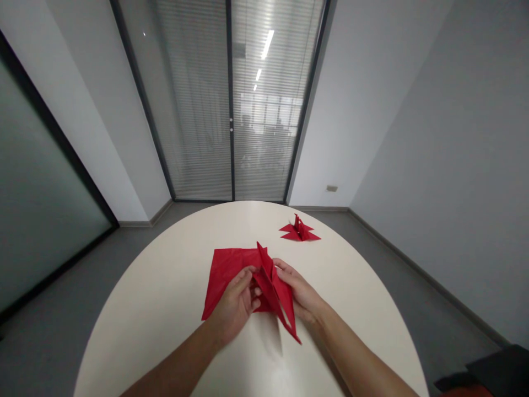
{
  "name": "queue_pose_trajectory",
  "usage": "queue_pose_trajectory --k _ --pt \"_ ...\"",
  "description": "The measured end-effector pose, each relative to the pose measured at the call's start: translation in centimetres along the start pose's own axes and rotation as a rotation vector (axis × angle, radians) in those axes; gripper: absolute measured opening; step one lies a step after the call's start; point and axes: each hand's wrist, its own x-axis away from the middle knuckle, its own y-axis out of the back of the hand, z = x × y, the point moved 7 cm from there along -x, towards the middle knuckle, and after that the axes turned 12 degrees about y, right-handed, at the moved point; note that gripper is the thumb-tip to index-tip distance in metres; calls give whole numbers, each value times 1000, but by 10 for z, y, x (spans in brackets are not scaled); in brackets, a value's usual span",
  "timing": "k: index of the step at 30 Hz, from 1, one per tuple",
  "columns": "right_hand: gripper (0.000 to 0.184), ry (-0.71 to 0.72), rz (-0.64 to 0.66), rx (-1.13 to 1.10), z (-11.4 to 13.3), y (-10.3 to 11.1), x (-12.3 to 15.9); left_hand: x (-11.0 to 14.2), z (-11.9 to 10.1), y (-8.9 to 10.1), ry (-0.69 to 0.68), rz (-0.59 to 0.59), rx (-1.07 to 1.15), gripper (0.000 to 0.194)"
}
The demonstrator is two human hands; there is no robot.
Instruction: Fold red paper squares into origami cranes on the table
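Between my two hands is a piece of folded red paper, creased into narrow pointed flaps, with one tip up and a thin one hanging toward me. My left hand pinches its left flap, thumb and forefinger together. On the opposite side, my right hand grips the right flap, with the thumb in front and the other fingers partly hidden behind. Beneath and to the left, a flat red paper sheet lies on the table, partly covered by my left hand and the folded piece.
A finished-looking red origami figure with spread points stands toward the far right of the round white table. Beyond the table's far edge are glass panels with blinds. A dark object shows at the lower right corner.
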Motion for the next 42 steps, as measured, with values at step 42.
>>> queue_pose_trajectory --k 42 --pt "29 369 35 545 19 -9 4 4 -5 -11 -82 95 -37 29"
